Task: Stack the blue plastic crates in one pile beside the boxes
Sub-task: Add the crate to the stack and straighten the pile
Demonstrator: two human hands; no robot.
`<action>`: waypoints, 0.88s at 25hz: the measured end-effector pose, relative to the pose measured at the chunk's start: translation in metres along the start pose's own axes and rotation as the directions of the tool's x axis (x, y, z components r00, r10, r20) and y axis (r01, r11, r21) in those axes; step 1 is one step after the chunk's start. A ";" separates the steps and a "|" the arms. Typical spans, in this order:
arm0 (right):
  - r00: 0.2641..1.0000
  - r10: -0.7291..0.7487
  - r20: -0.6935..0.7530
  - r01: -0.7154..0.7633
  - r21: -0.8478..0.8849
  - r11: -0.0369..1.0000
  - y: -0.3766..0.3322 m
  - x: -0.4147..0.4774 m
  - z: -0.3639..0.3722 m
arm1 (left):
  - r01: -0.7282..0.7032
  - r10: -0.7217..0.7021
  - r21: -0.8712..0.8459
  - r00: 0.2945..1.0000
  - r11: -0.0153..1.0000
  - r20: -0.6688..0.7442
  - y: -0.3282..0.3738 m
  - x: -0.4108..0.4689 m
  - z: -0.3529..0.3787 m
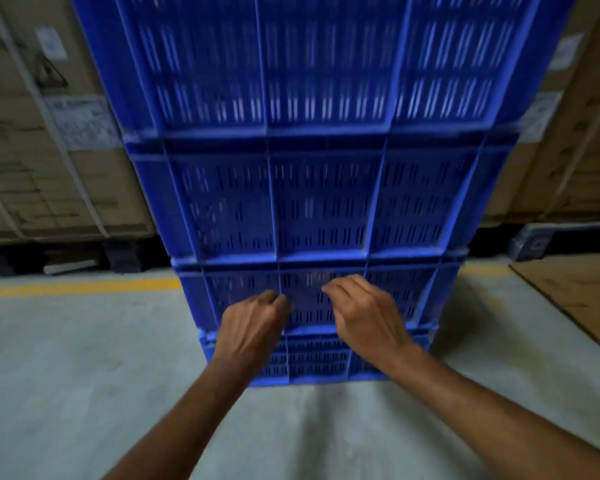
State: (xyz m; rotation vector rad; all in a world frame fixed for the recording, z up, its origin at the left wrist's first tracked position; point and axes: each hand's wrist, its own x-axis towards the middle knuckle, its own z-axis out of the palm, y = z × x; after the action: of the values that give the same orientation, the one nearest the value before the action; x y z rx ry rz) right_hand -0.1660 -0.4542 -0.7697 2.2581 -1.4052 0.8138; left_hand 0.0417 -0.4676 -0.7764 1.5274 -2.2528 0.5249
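The pile of blue crates (pixel 323 188) rises straight ahead of me at twelve o'clock on the concrete floor (pixel 84 358), cardboard boxes (pixel 32 150) flanking it at ten and two. My left hand (pixel 253 327) and right hand (pixel 364 317) sit side by side on the near wall of the second crate from the floor (pixel 413 296), its long axis running nine to three. Each grip is curled, fingers hooked at the slots; whether they truly clamp the plastic I cannot tell. Both hands are equally near.

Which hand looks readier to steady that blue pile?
Probably the right hand: its open fingers reach the third crate. The left hand is curled lower down.
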 end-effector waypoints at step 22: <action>0.803 0.385 0.455 -0.357 -0.151 0.922 -0.006 0.317 -0.334 | 0.267 -0.251 -0.134 0.960 0.954 0.126 -0.060 0.234 -0.379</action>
State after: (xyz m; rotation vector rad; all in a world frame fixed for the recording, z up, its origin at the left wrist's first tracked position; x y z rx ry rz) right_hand -0.1473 -0.4792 -0.3104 2.2612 -2.1168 0.3036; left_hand 0.0514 -0.4865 -0.3272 1.7743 -2.0685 0.1965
